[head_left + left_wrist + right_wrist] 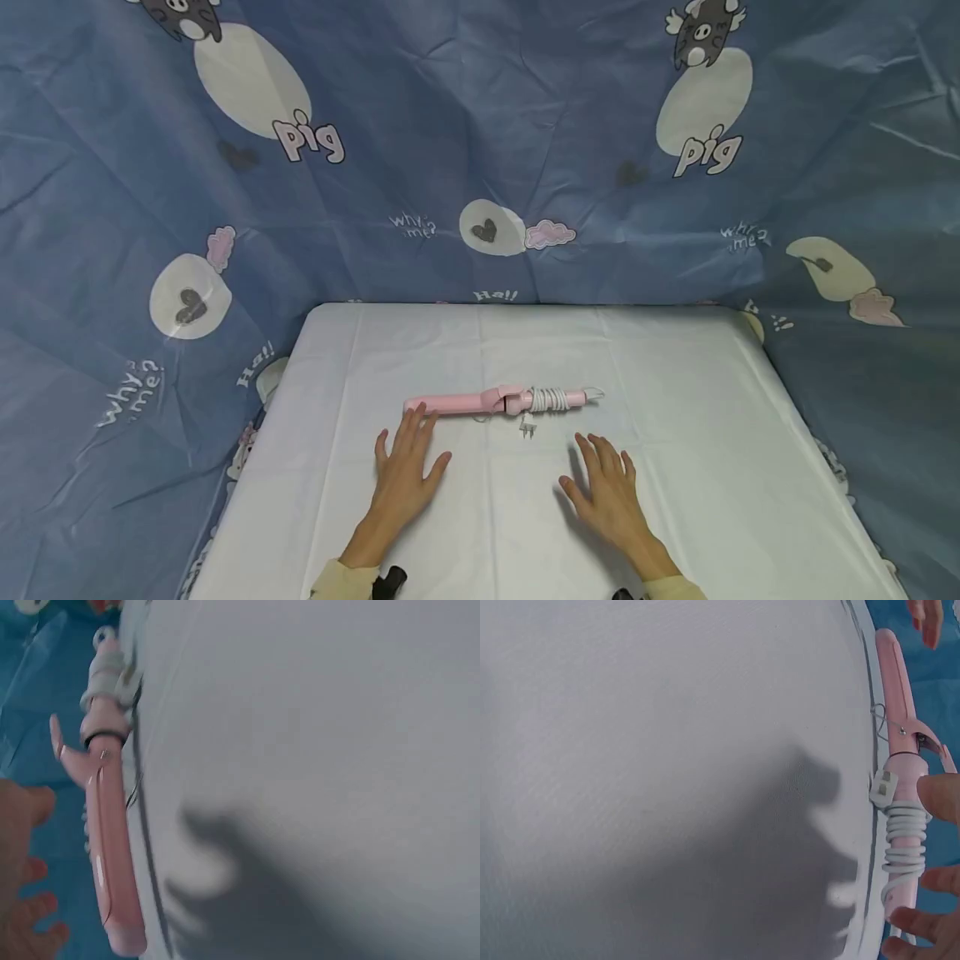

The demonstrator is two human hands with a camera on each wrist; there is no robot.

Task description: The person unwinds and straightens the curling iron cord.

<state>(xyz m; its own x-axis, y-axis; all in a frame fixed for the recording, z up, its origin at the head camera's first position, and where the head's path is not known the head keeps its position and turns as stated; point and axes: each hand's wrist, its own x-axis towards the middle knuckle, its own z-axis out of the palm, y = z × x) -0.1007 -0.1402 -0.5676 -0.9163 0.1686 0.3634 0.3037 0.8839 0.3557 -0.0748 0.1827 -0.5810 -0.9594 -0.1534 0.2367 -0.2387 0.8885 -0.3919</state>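
Pink curling iron (498, 402) on white surface (712, 433), barrel (453, 405) toward 9 o'clock, white cord (551, 400) wound round handle (576, 399) toward 3 o'clock. Left hand (403, 482) at iron's 8 o'clock, loose, holding nothing, contact with barrel unclear. Right hand (609, 498) at 4 o'clock, relaxed, empty.

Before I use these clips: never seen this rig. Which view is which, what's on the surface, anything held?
No machine: just a person's bare left hand and right hand. The wide picture is from the head, looking forward and down; the others are from each wrist. On the white surface lies a pink curling iron, white cord wound round it. Neither hand holds anything; the left reaches the barrel's end, though contact is unclear.
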